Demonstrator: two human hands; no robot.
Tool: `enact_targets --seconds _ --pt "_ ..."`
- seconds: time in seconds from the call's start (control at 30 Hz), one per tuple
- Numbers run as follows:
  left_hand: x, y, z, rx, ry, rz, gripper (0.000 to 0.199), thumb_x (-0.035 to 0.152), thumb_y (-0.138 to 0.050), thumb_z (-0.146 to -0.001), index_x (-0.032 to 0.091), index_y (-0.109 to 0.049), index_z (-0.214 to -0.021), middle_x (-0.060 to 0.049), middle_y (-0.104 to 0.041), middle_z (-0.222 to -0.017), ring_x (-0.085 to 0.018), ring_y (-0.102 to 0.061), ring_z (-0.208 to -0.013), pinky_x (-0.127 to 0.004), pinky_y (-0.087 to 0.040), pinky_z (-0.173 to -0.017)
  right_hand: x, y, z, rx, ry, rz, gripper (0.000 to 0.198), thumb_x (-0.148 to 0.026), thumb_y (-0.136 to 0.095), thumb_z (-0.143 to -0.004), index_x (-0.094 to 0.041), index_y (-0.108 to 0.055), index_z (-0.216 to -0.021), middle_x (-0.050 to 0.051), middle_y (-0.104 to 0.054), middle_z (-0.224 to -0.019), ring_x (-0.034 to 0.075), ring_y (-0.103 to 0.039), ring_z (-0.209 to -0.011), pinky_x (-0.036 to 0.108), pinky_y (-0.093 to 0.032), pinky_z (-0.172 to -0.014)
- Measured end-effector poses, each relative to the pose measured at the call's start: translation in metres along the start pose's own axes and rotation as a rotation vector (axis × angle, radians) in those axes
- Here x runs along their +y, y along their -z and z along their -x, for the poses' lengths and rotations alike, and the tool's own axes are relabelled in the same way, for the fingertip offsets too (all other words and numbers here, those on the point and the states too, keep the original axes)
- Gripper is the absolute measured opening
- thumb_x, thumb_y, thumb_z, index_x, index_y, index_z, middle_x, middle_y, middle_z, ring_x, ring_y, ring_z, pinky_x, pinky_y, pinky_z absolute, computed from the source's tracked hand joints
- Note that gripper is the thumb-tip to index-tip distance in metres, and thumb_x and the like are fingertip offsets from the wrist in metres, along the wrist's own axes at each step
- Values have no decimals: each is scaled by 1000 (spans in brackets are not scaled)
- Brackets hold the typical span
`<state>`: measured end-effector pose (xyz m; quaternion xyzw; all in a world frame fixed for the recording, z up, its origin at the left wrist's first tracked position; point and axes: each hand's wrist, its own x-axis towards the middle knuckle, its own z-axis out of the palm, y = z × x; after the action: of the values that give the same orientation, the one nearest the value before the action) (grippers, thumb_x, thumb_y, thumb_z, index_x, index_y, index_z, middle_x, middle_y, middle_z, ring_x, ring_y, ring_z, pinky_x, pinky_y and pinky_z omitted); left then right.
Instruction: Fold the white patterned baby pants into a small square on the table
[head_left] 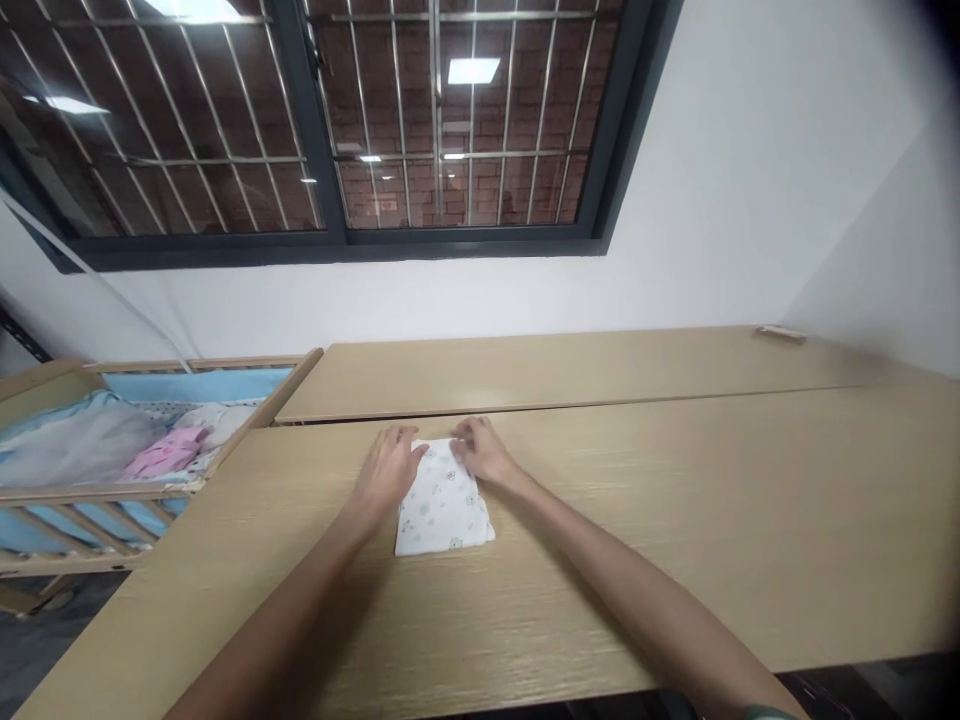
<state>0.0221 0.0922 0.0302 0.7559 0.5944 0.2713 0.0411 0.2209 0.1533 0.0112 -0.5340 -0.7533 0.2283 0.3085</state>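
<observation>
One left hand (388,464) and one right hand (484,455) flank the far end of one printed white cloth (444,510) on a wooden desk (660,490); whether either grip is clenched cannot be told. One crib (97,494) stands at left.

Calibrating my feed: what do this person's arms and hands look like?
The left hand and right hand are ungloved; both forearms are bare. At the picture's bottom edge, the right one shows a greenish strip, perhaps a band or cuff.

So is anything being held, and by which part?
Left grip and right grip are at the far corners of the white cloth; whether they pinch it cannot be told.
</observation>
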Motion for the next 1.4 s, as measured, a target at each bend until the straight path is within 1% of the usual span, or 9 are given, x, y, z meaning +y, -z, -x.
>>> enact_targets --seconds 0.13,0.23,0.33,0.5,0.7,0.93,1.1,1.23,1.4 --pt "31 -14 76 17 -170 -256 42 40 -40 -101 9 -60 -121 -20 -65 -116 -33 -60 -106 -47 -49 -92 -37 24 29 -88 416 119 48 -36 -47 -99 -17 -46 -143 15 -45 -148 27 -41 -138 44 -32 -115" --pt "48 -30 129 104 -248 -383 49 42 -46 -95 5 -59 -123 -23 -63 -120 -38 -59 -111 -50 -52 -88 -65 22 56 -407 727 107 54 -38 -44 -102 -22 -36 -152 11 -32 -160 25 -28 -148 43 -25 -120" --pt "50 -40 152 91 -289 -309 32 38 -51 -92 17 -69 -109 -14 -70 -106 -36 -64 -102 -54 -54 -88 -71 2 76 -663 865 75 56 -39 -40 -104 -19 -32 -156 11 -24 -163 22 -21 -151 40 -19 -122" --pt "41 -45 151 75 -276 -316 40 43 -49 -94 12 -69 -108 -19 -69 -107 -36 -65 -101 -52 -56 -87 -47 -23 68 -773 738 104 56 -46 -31 -106 -24 -29 -157 5 -23 -163 18 -17 -152 39 -11 -124" --pt "36 -50 150 177 -310 -390 63 47 -46 -97 1 -46 -140 -29 -48 -142 -41 -45 -135 -48 -53 -97 -22 -25 11 -670 679 225 60 -50 -31 -105 -25 -22 -159 4 -16 -164 20 -10 -153 44 -5 -124" --pt "36 -48 149 134 -303 -392 59 43 -44 -98 1 -47 -139 -29 -46 -144 -41 -44 -136 -50 -54 -98 -3 -30 -25 -551 717 329 60 -49 -28 -105 -23 -22 -159 4 -16 -165 21 -12 -153 41 -7 -124" --pt "22 -26 134 -105 -364 -278 37 22 -39 -99 12 -65 -123 -16 -61 -134 -32 -50 -134 -46 -51 -105 -15 -17 -9 -385 760 340 60 -47 -33 -104 -18 -28 -157 10 -24 -163 24 -16 -152 44 -13 -122" --pt "-4 -2 124 -225 -199 -88 34 24 -42 -100 20 -67 -122 -7 -65 -131 -23 -63 -120 -39 -55 -101 -32 19 27 -258 669 335 50 -45 -41 -102 -17 -49 -142 17 -48 -146 31 -42 -134 53 -33 -110" --pt "-31 -4 122 -198 -238 47 32 29 -42 -100 24 -65 -122 -5 -66 -130 -23 -64 -117 -42 -53 -102 -37 51 87 -452 537 338 57 -61 -52 -93 -16 -60 -128 15 -63 -117 30 -58 -106 52 -45 -99"
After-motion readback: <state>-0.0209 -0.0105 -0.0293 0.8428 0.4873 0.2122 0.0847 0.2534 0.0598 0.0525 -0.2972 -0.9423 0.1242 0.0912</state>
